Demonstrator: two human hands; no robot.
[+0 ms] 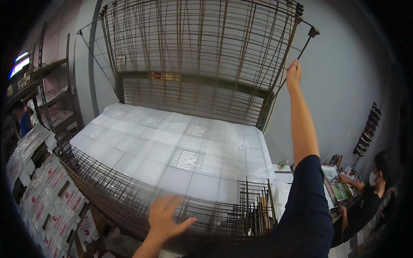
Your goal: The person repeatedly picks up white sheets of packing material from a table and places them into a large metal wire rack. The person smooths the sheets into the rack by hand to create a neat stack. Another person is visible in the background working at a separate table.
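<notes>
A tall drying rack of stacked wire shelves (193, 38) rises at the back, its upper shelves tilted up. High on the right, my right hand (294, 74) is closed around a thin metal rod at the rack's side. Printed translucent sheets (172, 142) with white lettering lie across the top of the lowered shelves. My left hand (165, 215), a little blurred, is open with thumb and fingers apart. It hovers by the near edge of the lowered wire shelves (103, 185), holding nothing.
Printed white packages (49, 189) are stacked at the lower left, below metal shelving (47, 81). On the right, a co-worker (370, 202) in dark clothes handles printed items at a table. A row of small dark objects (368, 129) hangs on the grey wall.
</notes>
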